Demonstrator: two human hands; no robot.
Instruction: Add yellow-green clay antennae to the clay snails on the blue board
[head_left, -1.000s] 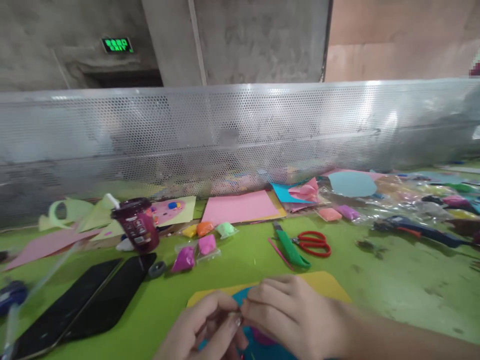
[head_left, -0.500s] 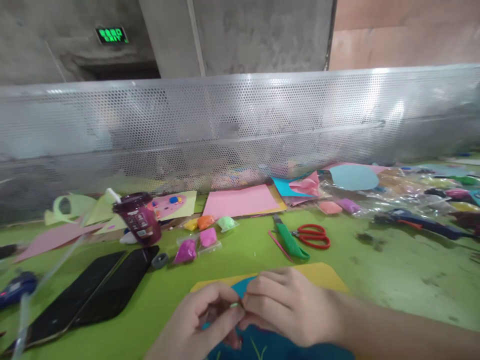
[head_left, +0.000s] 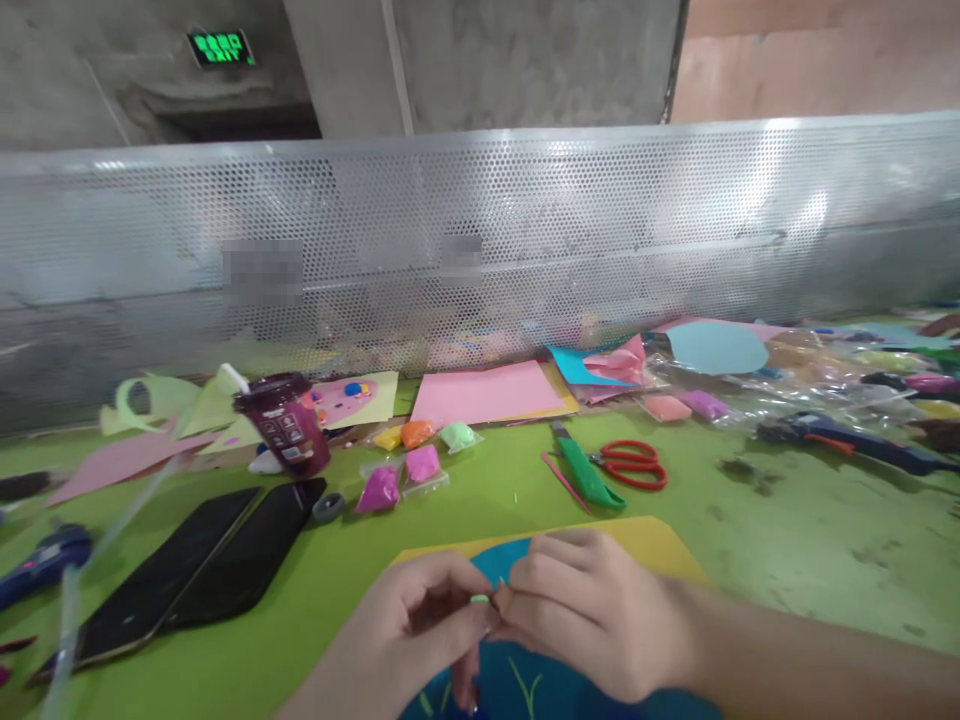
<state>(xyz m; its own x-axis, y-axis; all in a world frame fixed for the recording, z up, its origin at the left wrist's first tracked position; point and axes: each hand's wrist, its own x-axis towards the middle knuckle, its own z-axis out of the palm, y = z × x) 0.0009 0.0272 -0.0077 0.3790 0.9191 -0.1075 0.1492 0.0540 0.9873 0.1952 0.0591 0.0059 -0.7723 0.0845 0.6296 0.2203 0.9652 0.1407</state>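
Work in hand: a small light-green piece, probably soft clay, its far end hidden by fingers. Left hand: pinching the piece between thumb and index finger, the other fingers curling beneath. Right hand: bending its fingers inward, fingertips meeting the left hand's just beside the piece; whether they are gripping any of it, one cannot tell. Position: both hands are hovering above or resting on a blue rounded sheet, contact unclear; the sheet is lying over a yellow sheet and bearing thin light-green strands. Step, as judged: the fingers seem to be shaping or parting the piece between them. Next move, as judged: it would be calling for a light, steady pinch, and for fingers clearing the strands below. Beyond the hands: red-handled scissors are lying beside a green-handled tool, a thin pink strip lying next to it. To their left: a mint-green clay packet and a magenta clay packet are sitting among other packets.
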